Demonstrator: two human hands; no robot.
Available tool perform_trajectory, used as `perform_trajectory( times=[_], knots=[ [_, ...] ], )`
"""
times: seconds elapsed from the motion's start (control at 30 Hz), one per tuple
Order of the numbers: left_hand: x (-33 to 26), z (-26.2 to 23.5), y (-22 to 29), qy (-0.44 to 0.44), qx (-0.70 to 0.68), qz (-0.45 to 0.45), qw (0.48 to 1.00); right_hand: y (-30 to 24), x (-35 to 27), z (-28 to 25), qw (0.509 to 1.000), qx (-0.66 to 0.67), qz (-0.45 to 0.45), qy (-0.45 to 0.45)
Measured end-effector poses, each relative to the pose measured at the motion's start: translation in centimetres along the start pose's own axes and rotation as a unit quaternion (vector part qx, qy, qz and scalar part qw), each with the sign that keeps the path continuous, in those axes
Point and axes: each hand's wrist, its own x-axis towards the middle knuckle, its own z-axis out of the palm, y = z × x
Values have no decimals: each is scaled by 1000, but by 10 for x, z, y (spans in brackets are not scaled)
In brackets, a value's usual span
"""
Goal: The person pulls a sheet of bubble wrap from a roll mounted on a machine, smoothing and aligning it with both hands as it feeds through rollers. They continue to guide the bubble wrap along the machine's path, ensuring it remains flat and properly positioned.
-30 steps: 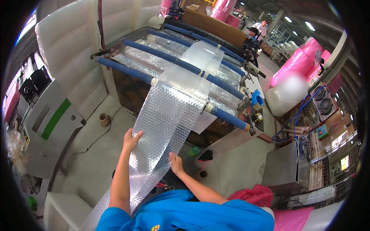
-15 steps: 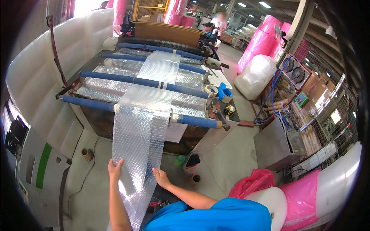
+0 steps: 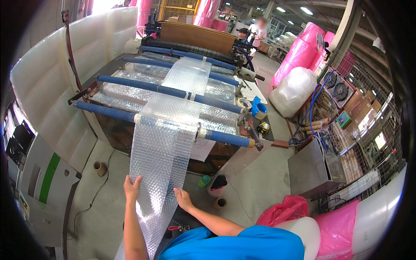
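A long strip of clear bubble wrap runs over the blue rollers of a machine and hangs down toward me, passing between my arms. My left hand holds its left edge, thumb uppermost. At the right edge, my right hand grips the strip with the thumb on top; the fingers behind it are partly hidden. The nearest blue roller carries the strip between two pale collars. Farther back, the strip lies above a wider silvery bubble sheet.
Right of the rollers, a side table holds tape rolls and a tape measure. A green-lidded container and cardboard cores stand on the floor. Pink and white rolls lie at lower right; a grey cabinet stands left. Another person is far back.
The view has shifted a little, so the machine appears slightly farther right and lower. Both hands stay on the strip's edges, almost in the same places.
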Motion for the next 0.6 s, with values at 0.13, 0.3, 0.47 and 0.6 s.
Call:
perform_trajectory(
  times=[0.13, 0.3, 0.47, 0.6],
  knots=[
    [-1, 3, 4, 14, 7, 13, 1000, -1, -1, 1, 1000, -7, -3, 23],
    [-6, 4, -14, 35, 43, 20, 998, 2, -5, 1, 999, -8, 39, -17],
    [7, 6, 2, -19, 25, -8, 999, 20, 8, 5, 999, 52, 13, 2],
    [52, 26, 19, -28, 43, 21, 998, 5, 54, -9, 998, 59, 0, -2]
  ],
)
